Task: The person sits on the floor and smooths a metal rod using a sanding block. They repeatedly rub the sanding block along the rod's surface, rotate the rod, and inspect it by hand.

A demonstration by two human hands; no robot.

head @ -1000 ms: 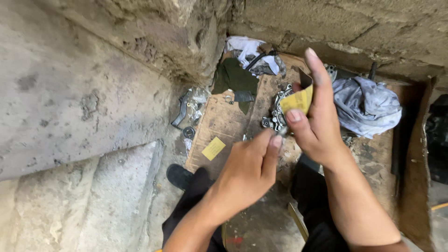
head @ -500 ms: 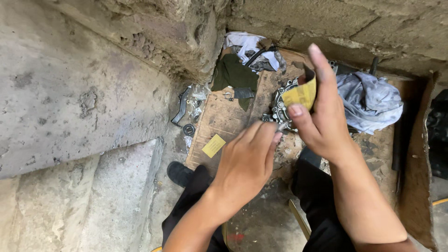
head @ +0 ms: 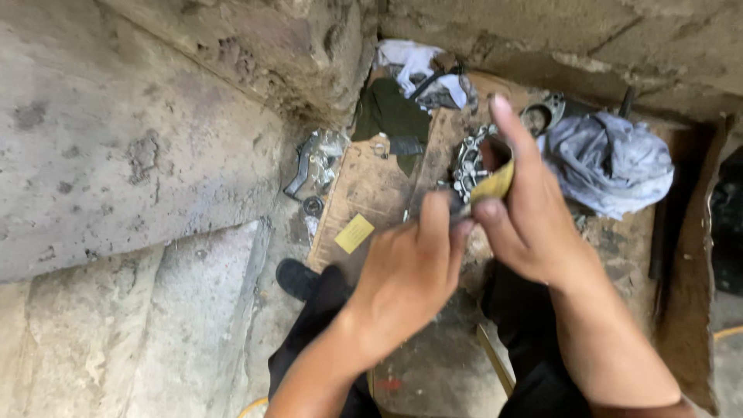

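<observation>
Your right hand [head: 534, 224] pinches a yellow pad [head: 495, 183] just before the metal part [head: 468, 162], your left hand [head: 410, 267] curls beside it; rubbing looks underway, unfinished.

Lighting: soft, even daylight, moderately bright; no glare. Shadows are weak, deepest in the wall corner and along the right edge. Both hands, the left hand [head: 406, 282] and right hand [head: 534, 224], show slight motion blur. Wide-angle distortion bends lines near the frame edges.
</observation>
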